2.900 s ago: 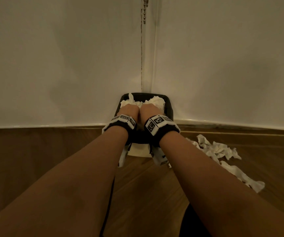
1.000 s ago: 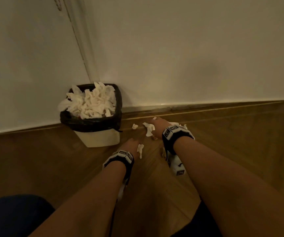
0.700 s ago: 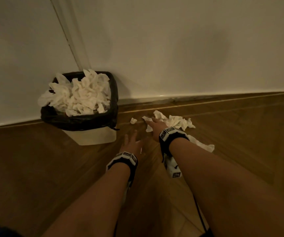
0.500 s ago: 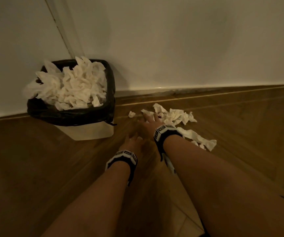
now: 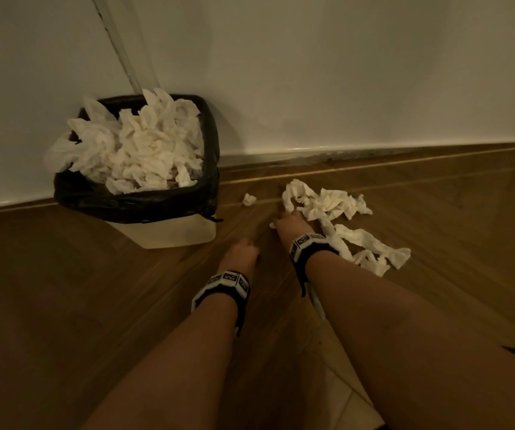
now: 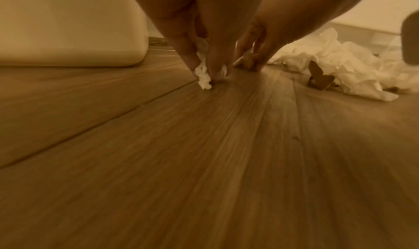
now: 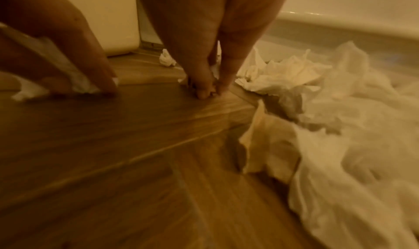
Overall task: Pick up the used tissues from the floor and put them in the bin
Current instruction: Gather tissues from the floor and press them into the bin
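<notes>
A white bin [image 5: 163,234] with a black liner stands in the wall corner, heaped with crumpled white tissues [image 5: 144,147]. To its right, more used tissues [image 5: 330,203] lie on the wooden floor, with a long twisted strip [image 5: 371,243] trailing toward me. My left hand [image 6: 207,77] is down on the floor in front of the bin, and its fingertips pinch a small white tissue scrap [image 6: 202,73]. My right hand [image 7: 209,91] is at the left edge of the pile, where its thumb and fingers pinch together on a small tissue scrap [image 5: 271,225] against the floor.
A tiny tissue ball [image 5: 249,199] lies alone between the bin and the pile, near the skirting [image 5: 374,150]. White walls meet behind the bin. Bare wooden floor [image 5: 63,305] stretches left and toward me.
Both hands left the bin and came down to the floor on its right. In the last half second their spread fingers curled onto small scraps.
</notes>
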### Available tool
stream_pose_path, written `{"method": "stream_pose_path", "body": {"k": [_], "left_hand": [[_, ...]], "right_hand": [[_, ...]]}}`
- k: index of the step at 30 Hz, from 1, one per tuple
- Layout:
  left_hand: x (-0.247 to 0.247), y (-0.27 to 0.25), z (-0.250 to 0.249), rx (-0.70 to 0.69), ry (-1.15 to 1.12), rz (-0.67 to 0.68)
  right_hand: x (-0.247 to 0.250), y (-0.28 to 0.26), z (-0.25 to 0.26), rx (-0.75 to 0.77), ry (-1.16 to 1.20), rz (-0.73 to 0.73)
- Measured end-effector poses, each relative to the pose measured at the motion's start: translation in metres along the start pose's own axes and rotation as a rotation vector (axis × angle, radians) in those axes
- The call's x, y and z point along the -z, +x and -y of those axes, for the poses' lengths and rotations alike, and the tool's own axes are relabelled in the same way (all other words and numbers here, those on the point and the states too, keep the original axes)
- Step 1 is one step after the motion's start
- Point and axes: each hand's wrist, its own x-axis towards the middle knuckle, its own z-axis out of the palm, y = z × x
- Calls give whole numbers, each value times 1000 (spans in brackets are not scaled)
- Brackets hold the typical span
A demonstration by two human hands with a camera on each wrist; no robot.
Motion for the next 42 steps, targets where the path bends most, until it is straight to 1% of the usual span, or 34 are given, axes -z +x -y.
{"method": "stream_pose_path", "body": {"k": [2, 3, 4, 5, 6, 7, 9, 10, 13, 16, 18, 20, 22, 24, 28, 29, 31, 34, 36, 38, 42], "left_hand": [[4, -4, -4, 17, 77, 26], [6, -6, -3, 29, 79, 6], [8, -7, -3, 15, 60, -17], [10, -8, -3, -28, 67, -22], [11, -11, -2, -79, 94, -50], [11, -17, 2, -121, 102, -109], [15, -30, 5, -182, 49, -258], [21, -36, 3, -199, 23, -272], [36, -59, -7, -235, -2, -171], [51, -85, -17, -315, -26, -216], [67, -103, -25, -353, 66, -250], [90, -122, -33, -393, 156, -338], [113, -143, -40, -439, 176, -451], [135, -164, -44, -488, 143, -552], [185, -206, -50, -555, 14, -679], [198, -215, -49, -557, -22, -717], [222, -226, -40, -534, -85, -810], [246, -224, -15, -442, -200, -899], [250, -215, 1, -385, -263, -906], [248, -204, 13, -357, -299, -898], [246, -183, 22, -341, -247, -885]], "right_hand": [[0, -4, 3, -16, 19, -27], [2, -7, 4, -16, 42, -41], [4, -10, 5, -19, 65, -46], [8, -12, 6, -20, 87, -45], [11, -15, 6, -25, 110, -49], [15, -19, 6, -24, 139, -73], [22, -28, 5, -8, 189, -149], [25, -35, 3, -1, 194, -182], [37, -60, -2, -8, 199, -263], [60, -85, 0, -32, 270, -331], [82, -101, 7, -44, 293, -370], [108, -118, 21, -31, 325, -403], [133, -135, 36, 6, 428, -499], [155, -151, 51, 49, 549, -591], [194, -173, 77, 140, 800, -705], [203, -176, 83, 156, 884, -729], [217, -180, 89, 175, 1070, -716], [231, -176, 94, 185, 1250, -694], [233, -169, 98, 184, 1286, -717], [231, -157, 103, 160, 1285, -726], [226, -133, 112, 125, 1196, -704]]}}
